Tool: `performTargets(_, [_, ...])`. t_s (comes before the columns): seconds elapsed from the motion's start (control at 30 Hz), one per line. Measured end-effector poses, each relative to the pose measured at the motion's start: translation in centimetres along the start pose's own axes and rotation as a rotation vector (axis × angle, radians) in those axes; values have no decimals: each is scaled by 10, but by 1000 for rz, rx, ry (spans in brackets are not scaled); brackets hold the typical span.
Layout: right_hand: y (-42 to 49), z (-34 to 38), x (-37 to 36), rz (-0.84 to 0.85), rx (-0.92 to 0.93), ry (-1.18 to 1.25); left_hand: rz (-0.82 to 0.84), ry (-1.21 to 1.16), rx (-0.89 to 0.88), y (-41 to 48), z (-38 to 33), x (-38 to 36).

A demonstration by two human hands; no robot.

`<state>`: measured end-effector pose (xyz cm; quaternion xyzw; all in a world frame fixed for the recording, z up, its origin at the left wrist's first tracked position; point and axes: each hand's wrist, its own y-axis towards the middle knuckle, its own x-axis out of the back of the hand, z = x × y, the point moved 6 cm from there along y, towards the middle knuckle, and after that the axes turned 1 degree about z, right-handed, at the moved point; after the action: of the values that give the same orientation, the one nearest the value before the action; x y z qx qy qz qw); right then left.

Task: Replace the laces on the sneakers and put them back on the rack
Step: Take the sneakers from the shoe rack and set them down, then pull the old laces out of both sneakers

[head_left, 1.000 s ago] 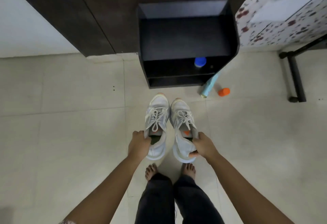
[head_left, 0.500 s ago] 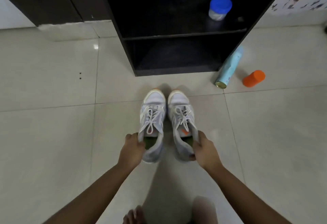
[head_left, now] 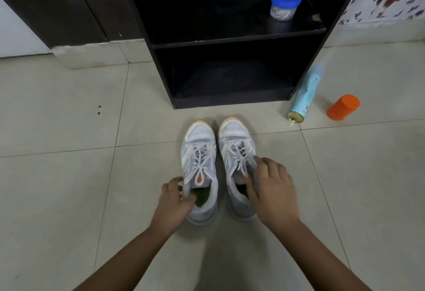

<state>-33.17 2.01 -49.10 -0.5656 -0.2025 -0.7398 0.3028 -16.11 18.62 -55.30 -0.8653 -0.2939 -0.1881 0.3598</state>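
Shifting forward off the heel it was gripping a moment ago, the right hand (head_left: 273,189) is now lying loosely spread over the right sneaker (head_left: 234,143), grasping nothing; the left hand (head_left: 174,201) is still pinching the left sneaker (head_left: 200,143) at its collar. Unlacing is probably starting. The pair is standing side by side, toes pointing to 12 o'clock at the rack (head_left: 230,103), showing grey-white uppers, orange toe tips, and laces (head_left: 200,159) still threaded
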Motion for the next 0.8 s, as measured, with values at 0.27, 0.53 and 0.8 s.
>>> performTargets(0.27, [16,28,-30,368,-54,-28,-82,152,-279,21,-39,13])
performTargets(0.53, [16,-36,-3,243,-226,-186,-102,109,-371,12,-33,2])
performTargets(0.8, [30,29,31,129,139,-117,-37,-7,-431,8,-36,-3])
